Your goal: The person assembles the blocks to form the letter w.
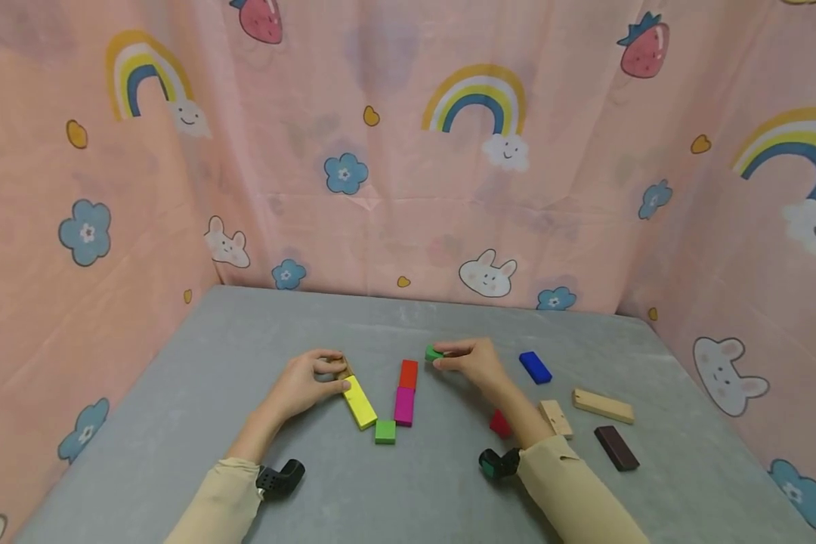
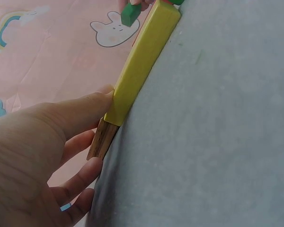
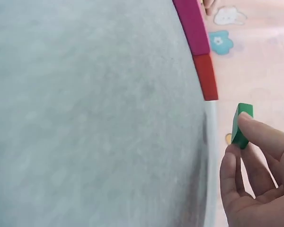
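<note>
My left hand (image 1: 306, 385) curls its fingers round a brown wooden block (image 2: 100, 137), with the thumb touching a yellow block (image 1: 360, 403) that meets it end to end. Between thumb and fingers, my right hand (image 1: 474, 363) pinches a small green block (image 3: 242, 124), held just beyond the red block (image 1: 409, 374). That red block adjoins a magenta block (image 1: 404, 406). A light green block (image 1: 384, 432) lies at the near ends of the yellow and magenta blocks, so the row bends in a V. Fingers partly hide the brown block in the head view.
Right of the right hand lie a blue block (image 1: 535, 368), a long pale wooden block (image 1: 603, 406), a shorter pale block (image 1: 555, 418) and a dark brown block (image 1: 616, 448). The right forearm partly covers another red block (image 1: 499, 425). A printed pink curtain (image 1: 408, 227) hangs behind the grey table (image 1: 326, 499).
</note>
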A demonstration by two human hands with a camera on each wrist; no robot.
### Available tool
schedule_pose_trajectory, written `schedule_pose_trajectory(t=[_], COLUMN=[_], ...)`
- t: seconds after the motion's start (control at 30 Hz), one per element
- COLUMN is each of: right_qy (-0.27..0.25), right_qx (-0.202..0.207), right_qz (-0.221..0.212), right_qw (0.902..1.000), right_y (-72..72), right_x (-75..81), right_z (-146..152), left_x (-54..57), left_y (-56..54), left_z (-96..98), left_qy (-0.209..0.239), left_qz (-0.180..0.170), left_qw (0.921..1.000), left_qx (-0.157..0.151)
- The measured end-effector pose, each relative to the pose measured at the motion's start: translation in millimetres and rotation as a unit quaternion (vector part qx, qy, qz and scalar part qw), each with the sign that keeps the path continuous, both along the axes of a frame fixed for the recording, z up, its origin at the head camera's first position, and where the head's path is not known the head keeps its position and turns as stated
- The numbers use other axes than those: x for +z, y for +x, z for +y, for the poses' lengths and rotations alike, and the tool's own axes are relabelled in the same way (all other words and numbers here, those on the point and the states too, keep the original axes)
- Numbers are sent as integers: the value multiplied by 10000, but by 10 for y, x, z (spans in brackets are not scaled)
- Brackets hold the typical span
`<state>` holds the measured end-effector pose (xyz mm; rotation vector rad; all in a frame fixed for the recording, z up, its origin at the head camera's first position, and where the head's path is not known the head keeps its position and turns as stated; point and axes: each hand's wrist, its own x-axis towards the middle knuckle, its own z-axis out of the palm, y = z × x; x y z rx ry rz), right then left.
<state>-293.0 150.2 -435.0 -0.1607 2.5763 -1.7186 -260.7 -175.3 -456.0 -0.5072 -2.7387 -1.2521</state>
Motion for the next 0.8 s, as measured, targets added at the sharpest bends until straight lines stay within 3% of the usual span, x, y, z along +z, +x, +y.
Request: schedule_pose_trajectory(t=[0.37,0.8], right_qy=[-104,-198], right_qx=[-112,-127], right_qz=[-7,-375], right_qw=[9999,9990], right_y=[-202,-228], right_x=[-156,-155], right_z=[-68,-136], left_x=[4,-1], left_y=[-10,-5], left_z=[9,3], left_qy=[-22,47], left_qz=[-17,-44], left_qw=[10000,10000], left_qx=[-1,4])
